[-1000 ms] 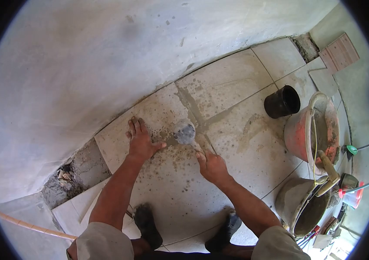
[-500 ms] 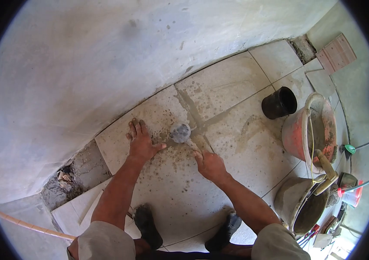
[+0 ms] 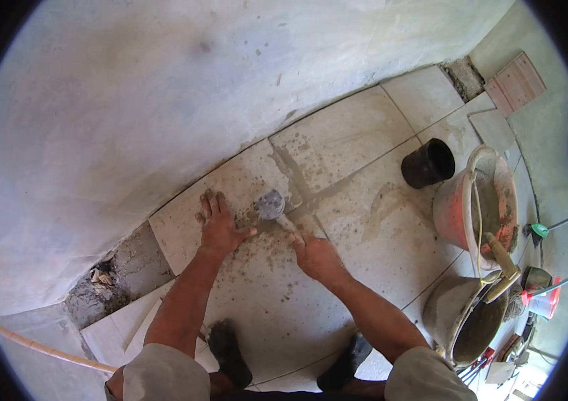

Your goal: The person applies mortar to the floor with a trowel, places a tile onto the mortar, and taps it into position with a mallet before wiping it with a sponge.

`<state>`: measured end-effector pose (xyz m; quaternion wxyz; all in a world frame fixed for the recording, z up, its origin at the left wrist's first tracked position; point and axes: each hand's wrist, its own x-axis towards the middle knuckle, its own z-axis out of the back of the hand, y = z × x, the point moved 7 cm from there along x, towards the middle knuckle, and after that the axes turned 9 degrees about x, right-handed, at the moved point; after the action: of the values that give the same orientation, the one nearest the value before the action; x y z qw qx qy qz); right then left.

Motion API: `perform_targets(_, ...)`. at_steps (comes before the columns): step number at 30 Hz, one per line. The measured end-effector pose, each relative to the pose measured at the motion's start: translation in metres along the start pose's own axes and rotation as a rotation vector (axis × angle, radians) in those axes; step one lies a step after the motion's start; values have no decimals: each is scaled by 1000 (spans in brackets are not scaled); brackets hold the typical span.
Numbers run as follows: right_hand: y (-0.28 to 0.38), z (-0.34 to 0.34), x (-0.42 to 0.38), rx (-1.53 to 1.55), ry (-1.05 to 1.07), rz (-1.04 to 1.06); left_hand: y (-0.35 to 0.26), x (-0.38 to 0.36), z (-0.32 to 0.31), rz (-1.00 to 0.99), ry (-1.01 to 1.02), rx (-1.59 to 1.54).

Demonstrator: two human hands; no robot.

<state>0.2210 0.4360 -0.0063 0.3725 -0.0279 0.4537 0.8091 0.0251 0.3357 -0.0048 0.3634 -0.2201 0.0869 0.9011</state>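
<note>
you are tapping the floor tile (image 3: 357, 137) level with a rubber mallet (image 3: 270, 204), whose head is sitting on the wet grout cross where four tiles meet. your right hand (image 3: 316, 257) is gripping the mallet's handle, fingers clenched round it, arm reaching forward from below the mallet. your left hand (image 3: 218, 224) is lying flat just left of the mallet, fingers released and spread on the tile, arm straight. the next move is probably calling for light, even taps near that joint. right of the mallet, a black cup (image 3: 427, 164) and an orange bucket (image 3: 474, 200) are standing.
</note>
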Motion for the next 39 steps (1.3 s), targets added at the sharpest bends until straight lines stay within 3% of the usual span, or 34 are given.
perform_targets(8, -1, 1, -11, 48, 13, -20, 4, 3, -5, -11, -26, 10)
perform_targets(11, -9, -3, -4, -65, 52, -80, 5, -2, -11, 1, -15, -8)
perform_targets(21, 7, 1, 3, -68, 15, -25, 5, 0, -6, -10, -44, -19)
perform_targets(24, 4, 1, 0, 16, -14, 29, 7, -1, -5, -23, -44, -19)
perform_targets(26, 13, 9, -6, 322, -104, 102, 21, 5, -13, -84, -22, -21)
perform_targets(29, 13, -1, -7, 546, -28, 70, 23, 2, -13, -128, -5, -2)
perform_targets(33, -3, -26, -3, 572, 80, 15, 18, -1, -6, -114, 37, 1)
perform_targets(35, -1, -28, -1, 341, 24, 84, 13, -2, -4, -111, 60, 22)
perform_targets(39, 10, -31, 2, 438, 60, 84, 16, 1, -10, -102, 60, 36)
